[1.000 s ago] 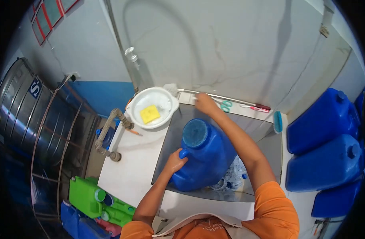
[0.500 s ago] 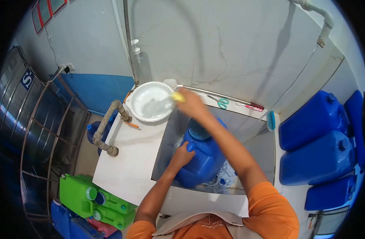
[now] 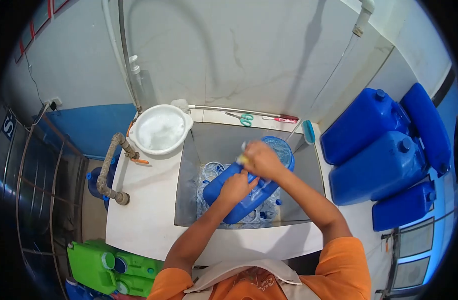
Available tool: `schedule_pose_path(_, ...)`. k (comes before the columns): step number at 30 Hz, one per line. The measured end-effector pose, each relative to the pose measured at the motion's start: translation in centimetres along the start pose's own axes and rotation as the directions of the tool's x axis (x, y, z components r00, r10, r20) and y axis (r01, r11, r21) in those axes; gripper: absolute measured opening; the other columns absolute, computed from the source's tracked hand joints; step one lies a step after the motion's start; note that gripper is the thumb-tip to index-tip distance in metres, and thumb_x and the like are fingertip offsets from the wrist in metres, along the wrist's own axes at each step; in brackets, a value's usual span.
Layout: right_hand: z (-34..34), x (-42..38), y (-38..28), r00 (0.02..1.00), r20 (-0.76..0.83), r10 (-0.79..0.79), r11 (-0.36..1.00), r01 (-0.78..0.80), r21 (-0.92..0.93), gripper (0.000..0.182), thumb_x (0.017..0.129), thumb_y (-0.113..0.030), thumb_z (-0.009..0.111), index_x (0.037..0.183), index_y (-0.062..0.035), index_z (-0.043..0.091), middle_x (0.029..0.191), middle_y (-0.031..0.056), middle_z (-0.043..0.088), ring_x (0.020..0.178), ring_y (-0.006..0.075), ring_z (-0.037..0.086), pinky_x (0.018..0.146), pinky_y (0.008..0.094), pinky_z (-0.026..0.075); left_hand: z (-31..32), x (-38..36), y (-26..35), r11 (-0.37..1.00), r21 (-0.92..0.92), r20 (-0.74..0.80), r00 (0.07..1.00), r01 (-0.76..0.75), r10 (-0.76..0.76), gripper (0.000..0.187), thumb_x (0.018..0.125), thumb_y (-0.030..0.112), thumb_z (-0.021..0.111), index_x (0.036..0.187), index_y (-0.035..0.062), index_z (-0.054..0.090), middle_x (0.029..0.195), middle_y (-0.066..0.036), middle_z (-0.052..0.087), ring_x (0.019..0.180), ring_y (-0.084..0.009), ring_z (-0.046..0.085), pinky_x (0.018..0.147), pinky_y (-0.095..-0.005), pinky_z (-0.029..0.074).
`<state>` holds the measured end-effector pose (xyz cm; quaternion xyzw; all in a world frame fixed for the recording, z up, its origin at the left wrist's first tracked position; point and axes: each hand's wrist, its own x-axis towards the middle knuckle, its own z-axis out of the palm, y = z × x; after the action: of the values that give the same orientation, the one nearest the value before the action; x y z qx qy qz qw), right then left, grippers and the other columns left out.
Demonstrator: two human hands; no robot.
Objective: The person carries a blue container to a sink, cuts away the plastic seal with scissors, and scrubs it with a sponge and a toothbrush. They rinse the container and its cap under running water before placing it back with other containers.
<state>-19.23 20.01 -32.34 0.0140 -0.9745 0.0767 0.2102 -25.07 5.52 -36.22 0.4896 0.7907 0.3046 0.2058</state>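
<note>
A blue jug (image 3: 241, 202) is tilted over the sink basin, its wide round opening toward the upper right. My left hand (image 3: 236, 187) is closed on the jug's handle area, near its middle. Just above it, my right hand (image 3: 263, 161) grips a yellow sponge (image 3: 245, 159) against the jug's upper side; this hand is slightly blurred. Under the jug, clear rings and small blue caps (image 3: 212, 171) lie in the basin (image 3: 189, 150).
A white bowl (image 3: 160, 129) of suds stands at the back left, near a pipe faucet (image 3: 109, 167). Scissors (image 3: 245, 119), a red-handled tool (image 3: 287, 119) and a teal brush (image 3: 308, 132) lie behind the basin. Blue jugs (image 3: 376, 167) stand right, green containers (image 3: 91, 265) lower left.
My right hand has moved from beside the bowl down to the jug with the sponge. The jug has turned, its opening now toward the right. The view has shifted.
</note>
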Motion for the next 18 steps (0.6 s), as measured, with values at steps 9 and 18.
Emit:
schedule_pose_path(9,-0.6,-0.6,-1.3,0.967,0.252,0.021,0.997,0.000,-0.080,0.024,0.068,-0.027,0.062,0.075,-0.0049,0.066,0.085,0.0135,0.064,0.087,0.0314,0.058,0.080,0.0419,0.046,1.2,-1.1,0.0,0.992,0.102,0.000,0.997,-0.077,0.077,0.057,0.083,0.051,0.056,0.093,-0.0055,0.055,0.073,-0.026,0.063,0.071,-0.0413,0.063,0.063,-0.0480,0.051)
schedule_pose_path(18,-0.8,-0.1,1.2,0.991,0.132,0.006,0.999,0.001,-0.053,0.023,0.071,-0.026,0.058,0.076,-0.0050,0.067,0.082,0.0176,0.064,0.085,0.0336,0.059,0.080,0.0443,0.046,2.0,-1.2,-0.3,0.984,0.159,-0.139,0.986,-0.074,0.097,0.051,0.084,0.048,0.058,0.088,-0.0032,0.051,0.065,-0.024,0.061,0.063,-0.0423,0.061,0.055,-0.0497,0.048)
